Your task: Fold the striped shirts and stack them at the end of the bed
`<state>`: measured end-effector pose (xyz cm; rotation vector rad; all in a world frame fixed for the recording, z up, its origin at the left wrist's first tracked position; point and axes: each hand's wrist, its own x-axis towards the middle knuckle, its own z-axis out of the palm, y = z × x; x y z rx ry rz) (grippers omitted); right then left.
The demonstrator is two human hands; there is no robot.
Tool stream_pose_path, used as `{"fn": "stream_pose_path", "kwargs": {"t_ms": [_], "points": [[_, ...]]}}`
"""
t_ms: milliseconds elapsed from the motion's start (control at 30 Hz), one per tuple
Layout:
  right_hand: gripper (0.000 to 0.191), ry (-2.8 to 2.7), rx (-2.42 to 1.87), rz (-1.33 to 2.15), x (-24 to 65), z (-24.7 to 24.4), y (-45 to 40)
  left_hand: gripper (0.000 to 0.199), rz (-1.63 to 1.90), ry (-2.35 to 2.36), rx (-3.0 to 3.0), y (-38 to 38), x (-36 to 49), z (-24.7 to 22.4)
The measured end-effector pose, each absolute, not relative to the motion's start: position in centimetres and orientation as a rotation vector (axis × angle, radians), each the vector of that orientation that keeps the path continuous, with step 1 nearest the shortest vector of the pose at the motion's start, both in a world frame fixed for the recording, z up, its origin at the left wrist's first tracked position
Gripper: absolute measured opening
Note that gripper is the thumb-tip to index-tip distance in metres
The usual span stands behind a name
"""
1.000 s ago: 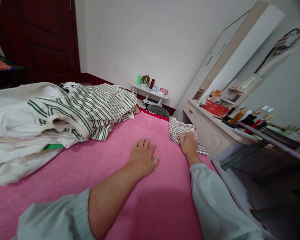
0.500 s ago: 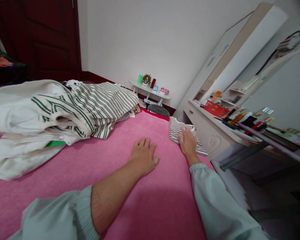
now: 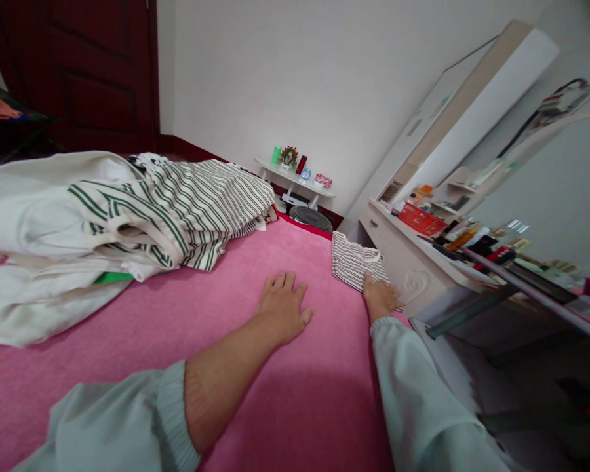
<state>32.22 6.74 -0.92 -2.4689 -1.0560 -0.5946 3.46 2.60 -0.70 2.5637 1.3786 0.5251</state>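
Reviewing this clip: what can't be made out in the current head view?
All in the head view:
Part of the small striped garment: hidden by the right hand.
Palm of the left hand: turned away, hidden by the hand itself.
Far end of the clothes heap: cut off by the left edge.
Any print on the blue-and-white container: too small.

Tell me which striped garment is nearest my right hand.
The dark-striped garment beside the dresser, with your right hand on its near end. The green-striped garment lies to the left among white clothes.
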Motion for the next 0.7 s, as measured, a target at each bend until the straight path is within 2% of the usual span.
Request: {"fn": "stream_pose_path", "kwargs": {"t_ms": [67, 200, 267, 333, 467, 567, 700], "points": [[0.064, -1.206, -2.375, -0.624, 31.6, -0.7, 6.9, 0.06, 0.525, 1.378, 2.566, 2.6, 3.5, -0.6], [0.052, -2.034, -2.021, -0.469, 30.8, -0.4, 7.5, 0.06, 0.519, 1.384, 2.583, 2.5, 3.5, -0.5], [0.055, -1.937, -2.044, -0.535, 31.2, -0.5, 7.5, 0.06, 0.523, 1.386, 2.595, 2.5, 3.5, -0.5], [0.06, -1.501, -2.256, -0.588, 32.2, -0.8, 7.5, 0.06, 0.532, 1.386, 2.608, 2.5, 3.5, -0.6], [0.074, -0.922, -2.653, -0.243, 34.1, -1.5, 7.5, 0.06, 0.516, 1.394, 2.616, 2.6, 3.4, -0.8], [0.078, -0.998, -2.612, -0.38, 34.1, -1.7, 7.7, 0.061, 0.521, 1.39, 2.612, 2.7, 3.5, -1.0], [0.063, -1.374, -2.555, -0.34, 31.9, -1.4, 7.1, 0.062, 0.537, 1.384, 2.605, 2.8, 3.6, -1.2]]}}
